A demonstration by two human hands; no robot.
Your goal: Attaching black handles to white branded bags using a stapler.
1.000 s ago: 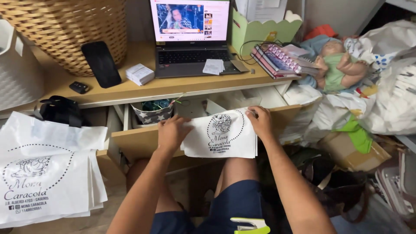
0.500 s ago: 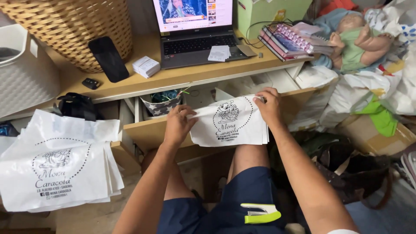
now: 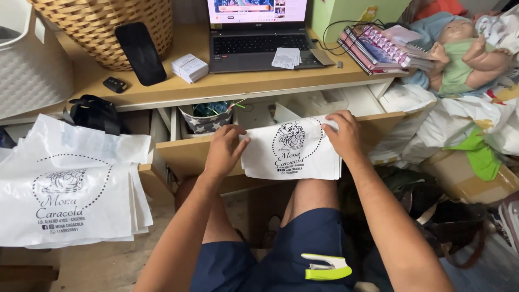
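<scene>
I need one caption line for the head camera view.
Left hand and right hand hold a white printed plastic bag over an open wooden drawer.

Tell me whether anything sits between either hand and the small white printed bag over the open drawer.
Nothing visible does. The left hand and right hand both already rest on the white printed bag, one at each upper side, pressing it against the open drawer's front edge.
</scene>
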